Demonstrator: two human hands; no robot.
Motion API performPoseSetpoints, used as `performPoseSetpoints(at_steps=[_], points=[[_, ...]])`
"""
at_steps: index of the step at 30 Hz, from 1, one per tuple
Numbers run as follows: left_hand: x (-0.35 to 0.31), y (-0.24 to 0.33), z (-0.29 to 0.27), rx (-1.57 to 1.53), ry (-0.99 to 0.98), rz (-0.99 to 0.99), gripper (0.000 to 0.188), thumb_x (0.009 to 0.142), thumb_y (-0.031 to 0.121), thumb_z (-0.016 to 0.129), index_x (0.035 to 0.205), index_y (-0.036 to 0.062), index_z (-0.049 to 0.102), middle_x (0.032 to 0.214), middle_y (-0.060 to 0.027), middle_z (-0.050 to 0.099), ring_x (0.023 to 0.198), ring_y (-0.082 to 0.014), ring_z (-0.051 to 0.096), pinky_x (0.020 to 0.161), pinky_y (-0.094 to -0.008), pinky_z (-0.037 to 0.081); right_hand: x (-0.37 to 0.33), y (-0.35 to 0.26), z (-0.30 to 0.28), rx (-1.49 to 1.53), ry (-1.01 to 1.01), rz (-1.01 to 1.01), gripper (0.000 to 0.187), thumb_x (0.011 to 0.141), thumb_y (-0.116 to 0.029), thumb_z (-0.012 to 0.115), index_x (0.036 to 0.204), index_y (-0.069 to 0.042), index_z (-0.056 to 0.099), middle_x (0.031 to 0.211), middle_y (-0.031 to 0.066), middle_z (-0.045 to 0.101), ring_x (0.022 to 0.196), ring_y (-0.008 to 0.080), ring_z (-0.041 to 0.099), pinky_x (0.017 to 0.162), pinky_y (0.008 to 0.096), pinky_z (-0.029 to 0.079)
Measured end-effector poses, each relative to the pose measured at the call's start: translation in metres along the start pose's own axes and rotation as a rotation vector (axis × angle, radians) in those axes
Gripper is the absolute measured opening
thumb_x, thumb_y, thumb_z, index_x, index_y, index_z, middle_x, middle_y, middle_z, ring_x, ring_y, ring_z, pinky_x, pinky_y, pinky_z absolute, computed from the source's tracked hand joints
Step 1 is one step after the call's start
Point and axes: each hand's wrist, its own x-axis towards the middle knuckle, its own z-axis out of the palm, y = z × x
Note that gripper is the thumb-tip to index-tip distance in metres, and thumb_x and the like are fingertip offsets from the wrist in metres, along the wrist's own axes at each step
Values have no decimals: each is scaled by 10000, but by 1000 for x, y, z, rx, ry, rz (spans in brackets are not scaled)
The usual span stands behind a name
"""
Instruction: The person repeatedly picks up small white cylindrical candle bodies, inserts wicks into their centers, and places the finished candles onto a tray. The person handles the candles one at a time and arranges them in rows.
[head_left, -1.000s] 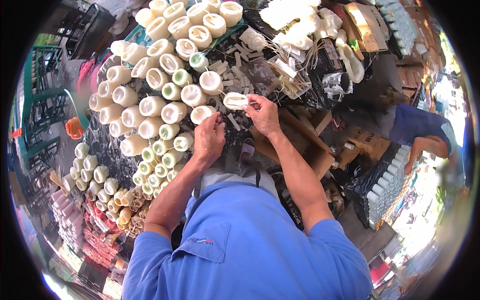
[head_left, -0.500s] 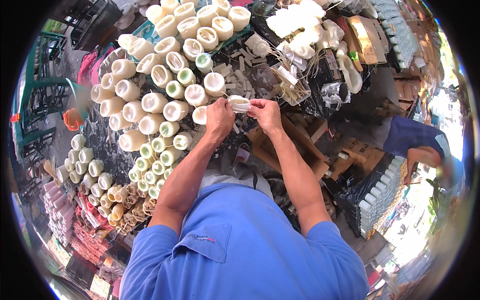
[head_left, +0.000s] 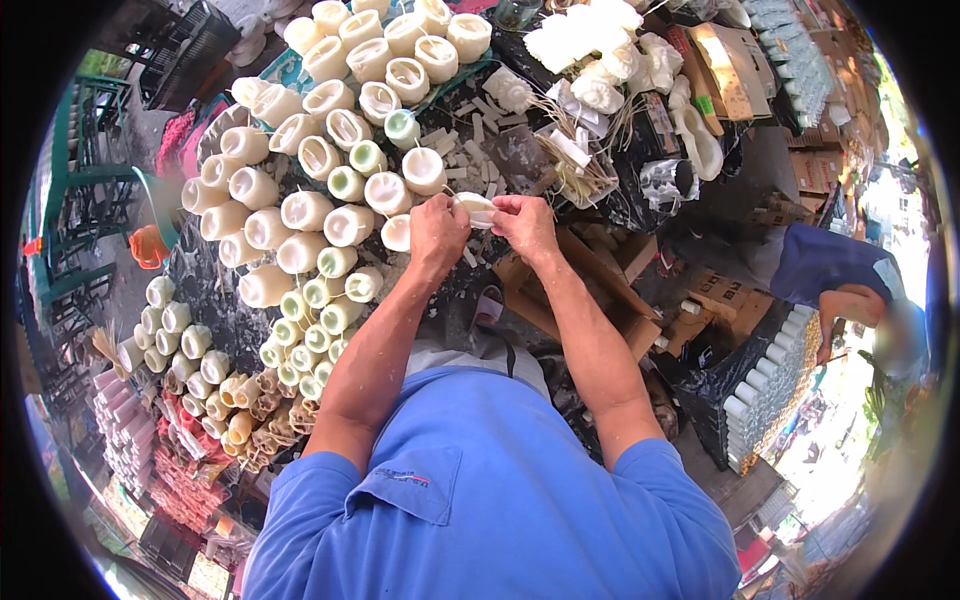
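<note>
Just past the near edge of the work table, a small round white candle [head_left: 475, 211] is held between both my hands. My left hand [head_left: 437, 236] closes its fingers on the left side of it. From the right, the fingertips of my right hand [head_left: 527, 226] pinch its rim. Its pale hollow top faces up toward me; my fingers cover part of its sides. Closest to my left hand stands a cream candle [head_left: 397, 233], with a taller white candle [head_left: 425, 170] behind it.
Rows of cream and pale green candles [head_left: 303, 210] fill the table's left side. Wax scraps [head_left: 470, 150] lie beyond my hands. White wax pieces [head_left: 585, 45] are heaped at the back right. An open cardboard box [head_left: 590, 290] sits right of my legs; another person [head_left: 835, 265] is farther right.
The candle between my hands has turned, so more of its hollow top and less of its banded side shows. My right hand has shifted slightly left.
</note>
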Motion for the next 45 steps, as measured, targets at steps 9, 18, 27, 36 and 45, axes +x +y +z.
performPoseSetpoints(at_steps=[9,18,27,36,45], points=[[-1,14,-15,27,-22,61,232,926,173,679,988,-25,782,919,-273,764,899,-461,750,856,-559,571,4,10,-3,-128,41,-128,330,888,-40,833,1192,77,781,981,113,806,779,141,768,709,290,635],[-1,12,-11,-44,-57,283,201,990,165,736,1090,-2,786,934,-255,763,844,-410,759,787,-474,582,5,18,5,-211,113,-257,385,863,-81,811,1221,54,772,955,128,800,802,188,774,753,328,625],[7,11,-11,-33,-99,268,157,1036,133,693,1094,4,762,878,-239,759,809,-360,774,771,-434,581,0,7,5,-236,161,-313,370,842,-151,768,1158,39,790,963,228,794,895,356,792,865,422,616],[5,18,-8,-25,-153,207,171,1013,126,691,1126,20,762,901,-232,768,846,-367,777,793,-437,582,0,7,8,-297,187,-405,338,828,-119,740,1126,31,795,959,219,775,906,389,757,870,455,603],[7,20,-41,2,-174,268,299,1001,67,680,1281,-28,726,1013,-202,798,945,-316,789,881,-403,593,-7,3,9,-358,139,-435,369,853,-121,723,1191,16,781,1009,212,760,976,380,741,922,465,590]])
